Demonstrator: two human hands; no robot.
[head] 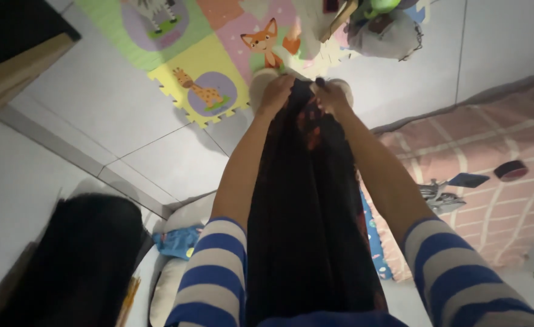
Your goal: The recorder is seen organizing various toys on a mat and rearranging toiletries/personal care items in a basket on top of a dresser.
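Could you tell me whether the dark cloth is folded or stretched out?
Stretched out: both hands, left and right, grip the dark cloth at its far end.

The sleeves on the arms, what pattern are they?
Blue and white stripes on both sleeves, clear in the head view.

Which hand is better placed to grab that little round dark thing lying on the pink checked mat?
Probably the right hand. The round dark thing lies on the pink checked mat on the person's right. The left hand would have to cross over the dark cloth both hands are gripping.
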